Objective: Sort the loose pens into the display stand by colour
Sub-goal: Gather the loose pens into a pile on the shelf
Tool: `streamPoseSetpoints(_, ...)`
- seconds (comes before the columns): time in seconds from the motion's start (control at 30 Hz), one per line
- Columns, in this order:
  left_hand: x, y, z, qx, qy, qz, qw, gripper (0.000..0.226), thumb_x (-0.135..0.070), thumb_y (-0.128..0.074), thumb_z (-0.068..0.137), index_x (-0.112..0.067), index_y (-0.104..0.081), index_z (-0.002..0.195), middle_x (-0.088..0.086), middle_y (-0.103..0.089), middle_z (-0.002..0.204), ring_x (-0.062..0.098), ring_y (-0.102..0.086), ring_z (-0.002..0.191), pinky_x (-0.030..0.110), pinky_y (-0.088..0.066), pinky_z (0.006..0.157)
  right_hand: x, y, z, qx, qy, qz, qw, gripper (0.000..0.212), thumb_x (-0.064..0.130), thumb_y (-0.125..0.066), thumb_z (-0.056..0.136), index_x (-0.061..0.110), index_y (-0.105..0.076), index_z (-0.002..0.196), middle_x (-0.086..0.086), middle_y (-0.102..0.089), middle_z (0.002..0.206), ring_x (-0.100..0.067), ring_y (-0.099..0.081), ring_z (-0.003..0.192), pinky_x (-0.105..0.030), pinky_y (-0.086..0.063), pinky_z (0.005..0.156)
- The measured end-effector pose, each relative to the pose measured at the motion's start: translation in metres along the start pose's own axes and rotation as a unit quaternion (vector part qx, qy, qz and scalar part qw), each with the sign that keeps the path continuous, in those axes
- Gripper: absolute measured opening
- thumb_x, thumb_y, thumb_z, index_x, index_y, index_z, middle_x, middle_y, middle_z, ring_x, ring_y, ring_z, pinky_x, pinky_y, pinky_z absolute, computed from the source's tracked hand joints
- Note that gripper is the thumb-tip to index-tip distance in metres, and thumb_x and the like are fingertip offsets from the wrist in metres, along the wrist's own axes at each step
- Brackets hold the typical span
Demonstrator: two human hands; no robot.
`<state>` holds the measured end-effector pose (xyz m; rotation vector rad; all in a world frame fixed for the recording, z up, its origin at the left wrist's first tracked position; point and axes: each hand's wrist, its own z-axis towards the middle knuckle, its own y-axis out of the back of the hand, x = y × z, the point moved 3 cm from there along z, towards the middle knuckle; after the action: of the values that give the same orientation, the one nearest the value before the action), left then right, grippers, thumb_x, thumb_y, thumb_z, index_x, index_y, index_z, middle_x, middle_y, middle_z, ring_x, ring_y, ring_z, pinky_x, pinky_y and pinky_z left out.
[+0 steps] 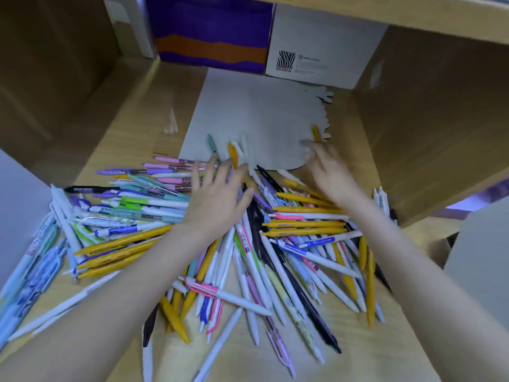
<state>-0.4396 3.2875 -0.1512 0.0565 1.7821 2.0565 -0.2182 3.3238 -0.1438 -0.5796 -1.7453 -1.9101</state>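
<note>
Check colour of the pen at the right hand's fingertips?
Yellow pen, lying on the grey sheet; head view.

Loose pens (275,244) blanket the tabletop (137,128) from its near edge to mid-depth; only the grey sheet (256,117) and the far left corner lie open, hemmed by cardboard walls (429,128), back boxes (325,51) and a low shelf (413,12) overhead.

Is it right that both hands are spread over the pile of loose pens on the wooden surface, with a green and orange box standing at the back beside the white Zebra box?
Not quite. The head view shows the box beside the white Zebra box is purple and orange, not green. The rest holds: left hand and right hand over the pens on the wooden surface.
</note>
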Motion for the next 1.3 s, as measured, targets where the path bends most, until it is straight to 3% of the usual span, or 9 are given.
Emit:
streamPoseSetpoints(0.13, -0.009, -0.016, 0.050, 0.123, -0.049, 0.019, 0.991, 0.053, -0.050, -0.019, 0.097, -0.033, -0.014, 0.147, 0.001, -0.005, 0.158, 0.024, 0.010, 0.144, 0.050, 0.006, 0.113, -0.037, -0.015, 0.042, 0.026, -0.151, -0.089, 0.984, 0.043, 0.030, -0.031, 0.101, 0.019, -0.038, 0.142, -0.015, -0.031, 0.149, -0.030, -0.026, 0.137, -0.035, -0.023, 0.109)
streamPoseSetpoints(0.27, -0.013, -0.036, 0.084, 0.233, -0.068, 0.053, 0.969, 0.056, -0.053, -0.014, 0.097, -0.030, -0.015, 0.148, -0.008, -0.001, 0.157, 0.023, 0.011, 0.144, 0.054, 0.002, 0.113, -0.042, -0.020, 0.035, 0.033, -0.125, -0.151, 0.980, 0.042, 0.024, -0.032, 0.101, 0.013, -0.040, 0.141, -0.010, -0.030, 0.151, -0.030, -0.026, 0.137, -0.035, -0.024, 0.109)
streamPoseSetpoints(0.4, 0.002, -0.033, 0.086, 0.199, -0.014, 0.060, 0.978, 0.055, -0.051, -0.020, 0.097, -0.019, -0.033, 0.141, 0.005, -0.024, 0.152, 0.028, -0.012, 0.140, 0.046, -0.018, 0.110, -0.032, -0.017, 0.013, 0.054, -0.055, -0.150, 0.986, 0.037, 0.018, -0.036, 0.100, 0.002, -0.050, 0.131, -0.008, -0.032, 0.150, -0.030, -0.031, 0.135, -0.032, -0.027, 0.105)
streamPoseSetpoints(0.57, 0.022, -0.011, 0.067, 0.187, 0.013, 0.112, 0.976, 0.058, -0.054, -0.017, 0.096, -0.020, -0.043, 0.134, 0.012, -0.036, 0.141, 0.035, -0.026, 0.128, 0.044, -0.024, 0.103, 0.001, -0.023, -0.013, 0.097, -0.002, -0.164, 0.982, 0.037, 0.030, -0.032, 0.101, 0.014, -0.048, 0.130, -0.005, -0.049, 0.137, -0.027, -0.035, 0.124, -0.039, -0.032, 0.096)
streamPoseSetpoints(0.8, 0.039, -0.003, 0.035, 0.174, 0.045, 0.047, 0.983, 0.054, -0.056, -0.017, 0.095, -0.033, -0.045, 0.134, 0.009, -0.037, 0.138, 0.032, -0.022, 0.132, 0.045, -0.007, 0.112, 0.026, -0.038, -0.029, 0.141, 0.001, -0.167, 0.976, 0.043, 0.038, -0.024, 0.101, 0.028, -0.035, 0.142, 0.003, -0.038, 0.147, -0.027, -0.032, 0.128, -0.043, -0.028, 0.100)
streamPoseSetpoints(0.93, 0.044, 0.004, 0.026, 0.192, 0.038, 0.028, 0.980, 0.052, -0.052, -0.017, 0.097, -0.030, -0.044, 0.135, 0.009, -0.038, 0.135, 0.030, -0.031, 0.130, 0.040, -0.016, 0.109, 0.039, -0.046, -0.037, 0.154, 0.018, -0.177, 0.972, 0.044, 0.040, -0.022, 0.101, 0.029, -0.033, 0.143, 0.006, -0.035, 0.148, -0.024, -0.030, 0.130, -0.041, -0.026, 0.101)
streamPoseSetpoints(1.03, 0.049, 0.006, 0.022, 0.194, 0.042, 0.013, 0.980, 0.052, -0.050, -0.015, 0.098, -0.029, -0.039, 0.139, 0.009, -0.037, 0.141, 0.028, -0.029, 0.134, 0.043, -0.010, 0.112, 0.044, -0.046, -0.040, 0.162, 0.027, -0.183, 0.969, 0.045, 0.041, -0.023, 0.101, 0.029, -0.034, 0.143, 0.003, -0.036, 0.148, -0.023, -0.031, 0.132, -0.042, -0.025, 0.103)
streamPoseSetpoints(1.17, 0.044, 0.010, 0.020, 0.137, 0.062, -0.063, 0.987, 0.052, -0.046, -0.019, 0.099, -0.023, -0.033, 0.143, 0.004, -0.032, 0.149, 0.019, -0.022, 0.140, 0.044, 0.002, 0.114, 0.032, -0.015, -0.049, 0.061, -0.012, -0.166, 0.984, 0.047, 0.039, -0.029, 0.100, 0.020, -0.035, 0.143, -0.010, -0.045, 0.142, -0.030, -0.039, 0.129, -0.046, -0.027, 0.106)
streamPoseSetpoints(1.3, 0.008, 0.012, 0.017, 0.130, -0.009, -0.064, 0.989, 0.054, -0.053, -0.021, 0.096, -0.030, -0.028, 0.145, 0.005, -0.025, 0.153, 0.021, -0.014, 0.143, 0.045, 0.003, 0.114, -0.013, 0.046, -0.092, -0.055, -0.092, -0.143, 0.984, 0.059, 0.045, -0.027, 0.092, 0.009, -0.044, 0.137, -0.020, -0.048, 0.134, -0.040, -0.042, 0.122, -0.045, -0.032, 0.101)
